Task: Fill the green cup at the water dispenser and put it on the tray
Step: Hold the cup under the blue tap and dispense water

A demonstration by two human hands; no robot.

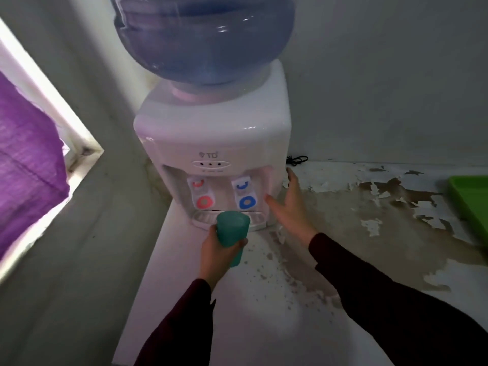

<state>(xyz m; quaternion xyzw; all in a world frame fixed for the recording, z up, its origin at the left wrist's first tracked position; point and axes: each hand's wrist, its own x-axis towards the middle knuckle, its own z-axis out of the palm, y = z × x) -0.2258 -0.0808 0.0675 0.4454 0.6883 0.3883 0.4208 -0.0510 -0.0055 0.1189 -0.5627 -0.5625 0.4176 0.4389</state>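
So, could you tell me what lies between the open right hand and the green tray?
Head view: only bare, peeling countertop between right hand and green tray.

One cup [233, 235], two taps [202, 194], seemingly one tray [472, 200].

The water dispenser [214, 133] is glossy white plastic, topped by a translucent blue plastic bottle [203, 38] with bright highlights. The green cup [233, 235] looks like matt, slightly translucent plastic, and the tray [471, 199] smooth green plastic. The counter [356, 215] shows rough, peeling paint; the purple curtain [26, 165] is woven cloth.
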